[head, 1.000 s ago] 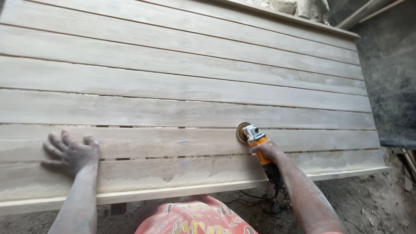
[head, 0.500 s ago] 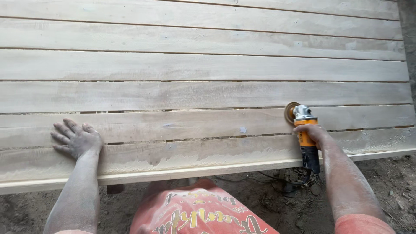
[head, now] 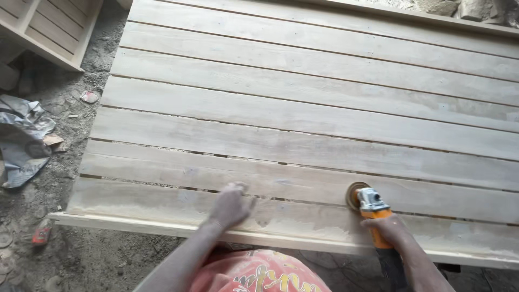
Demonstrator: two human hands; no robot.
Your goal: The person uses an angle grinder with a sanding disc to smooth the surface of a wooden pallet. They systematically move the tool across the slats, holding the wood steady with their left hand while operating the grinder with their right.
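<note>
Near the lower edge of a wide panel of pale wooden planks (head: 303, 116), both hands are at work on the boards closest to the person. Their right hand (head: 390, 230) is wrapped tight around the orange body of an angle grinder (head: 373, 211), whose grey head and round sanding disc (head: 354, 194) lie against a plank just above the second gap from the near edge. A dark cord trails from the tool's rear down past the forearm. Over to the left, well apart from the tool, the left hand (head: 231, 205) rests palm down on the same stretch of wood, fingers loosely spread and holding nothing, pressing on a dusty, whitened patch. The planks run side to side with narrow dark gaps between them, and a thin rail edges the panel nearest the body. An orange printed garment (head: 259, 273) shows at the bottom. Beyond the panel's left end lies dirt floor (head: 108, 259) with crumpled grey sheeting (head: 21, 138), small scraps, and the corner of a wooden slatted frame (head: 46, 24).
</note>
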